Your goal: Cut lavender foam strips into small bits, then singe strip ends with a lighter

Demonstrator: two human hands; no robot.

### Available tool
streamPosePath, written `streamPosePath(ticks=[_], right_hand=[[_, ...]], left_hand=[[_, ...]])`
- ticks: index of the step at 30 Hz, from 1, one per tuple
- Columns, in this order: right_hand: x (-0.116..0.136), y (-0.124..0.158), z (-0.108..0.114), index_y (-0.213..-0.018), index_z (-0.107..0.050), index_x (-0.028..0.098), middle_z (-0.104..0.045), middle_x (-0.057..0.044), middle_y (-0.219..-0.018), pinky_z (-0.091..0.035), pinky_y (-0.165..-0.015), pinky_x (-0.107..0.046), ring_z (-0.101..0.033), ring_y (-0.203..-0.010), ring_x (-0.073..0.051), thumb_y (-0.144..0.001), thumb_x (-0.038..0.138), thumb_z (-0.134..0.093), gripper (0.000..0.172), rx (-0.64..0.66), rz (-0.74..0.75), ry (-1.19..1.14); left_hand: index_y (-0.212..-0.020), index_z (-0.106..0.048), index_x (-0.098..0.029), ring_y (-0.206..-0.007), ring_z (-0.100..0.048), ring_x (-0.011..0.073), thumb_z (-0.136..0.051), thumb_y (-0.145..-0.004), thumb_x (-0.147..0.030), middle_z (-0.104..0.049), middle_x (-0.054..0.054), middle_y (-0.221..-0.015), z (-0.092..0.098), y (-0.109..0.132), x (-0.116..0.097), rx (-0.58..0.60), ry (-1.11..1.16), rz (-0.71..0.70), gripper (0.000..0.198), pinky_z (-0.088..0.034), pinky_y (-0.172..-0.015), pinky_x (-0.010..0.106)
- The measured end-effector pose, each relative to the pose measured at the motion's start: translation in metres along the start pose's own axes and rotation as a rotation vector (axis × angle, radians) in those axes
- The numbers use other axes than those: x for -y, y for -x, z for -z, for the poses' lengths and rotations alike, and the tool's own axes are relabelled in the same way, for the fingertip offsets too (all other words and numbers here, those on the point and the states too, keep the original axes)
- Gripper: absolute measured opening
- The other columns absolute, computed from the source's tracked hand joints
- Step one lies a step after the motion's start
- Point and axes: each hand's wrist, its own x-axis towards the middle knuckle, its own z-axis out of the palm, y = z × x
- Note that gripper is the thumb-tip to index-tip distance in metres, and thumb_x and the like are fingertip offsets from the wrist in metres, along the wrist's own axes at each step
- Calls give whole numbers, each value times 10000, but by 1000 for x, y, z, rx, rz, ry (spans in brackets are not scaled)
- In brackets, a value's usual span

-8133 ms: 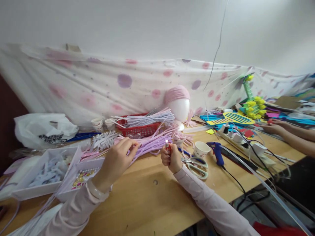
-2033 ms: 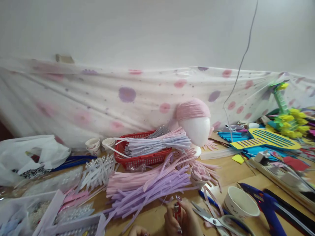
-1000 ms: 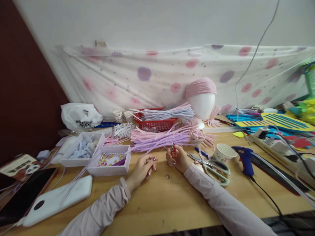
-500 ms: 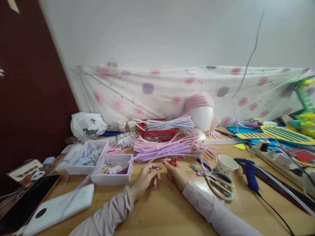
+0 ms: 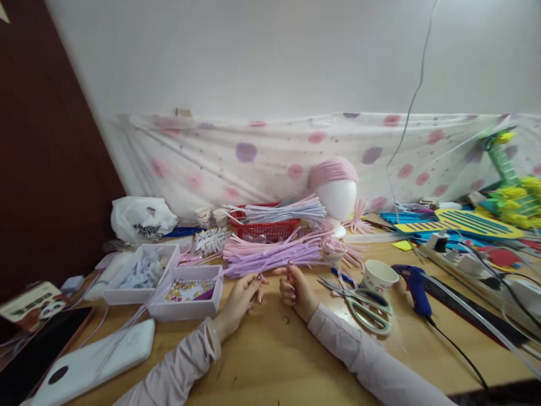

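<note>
My right hand [image 5: 302, 294] is closed round a small red lighter [image 5: 290, 275], most of it hidden behind my fingers and thumb. To its left, my left hand [image 5: 237, 300] has its thumb and fingertips pressed together; what they hold, if anything, is too small to make out. The two hands are a short gap apart above the table. Just beyond them lie bundles of purple pipe cleaners [image 5: 270, 262] and pink pipe cleaners [image 5: 253, 246]. Scissors with pale handles [image 5: 372, 321] lie to the right of my right hand.
At left are a white tray of gems [image 5: 182, 309], another white box [image 5: 122, 296] and a white power bank [image 5: 101, 361]. A red basket [image 5: 266, 231] and foam head [image 5: 338, 200] stand behind. A paper cup [image 5: 380, 276], blue glue gun [image 5: 418, 290] and power strip [image 5: 465, 276] are at right.
The view has shifted a little to the right. My right hand has turned more upright, its fingers curling round the lighter and thumb rising to its top. My left hand stays pinched.
</note>
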Motion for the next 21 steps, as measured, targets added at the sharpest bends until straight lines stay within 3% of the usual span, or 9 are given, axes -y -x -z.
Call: streamPosePath(ticks=[5,15,21], right_hand=[[9,4,10,-486,-387,200,-213,104,-358,-71,-311,-172,-101,-321,-36,-651,638,-480,477,92,-69,-57],[-6,3,3,-477,-332,219,-235,91,-337,-76,-297,-175,-118,-295,-40,-700,619,-396,463,148,-158,131],[-9,5,5,-521,-363,216,-213,99,-368,-85,-301,-162,-102,-319,-42,-686,605,-418,426,54,-184,167]], left_hand=[[-898,-494,-158,-356,-252,38,-475,-788,-446,-444,-81,-506,11,4,-8,-40,-39,-45,309,-176,-366,171],[-882,-476,-155,-335,-323,57,-472,-793,-387,-615,-6,-525,3,16,1,62,-102,-1,249,-210,-359,187],[-875,-496,-158,-325,-315,63,-451,-828,-388,-447,-82,-362,-3,22,2,68,-109,-9,239,-226,-395,191]])
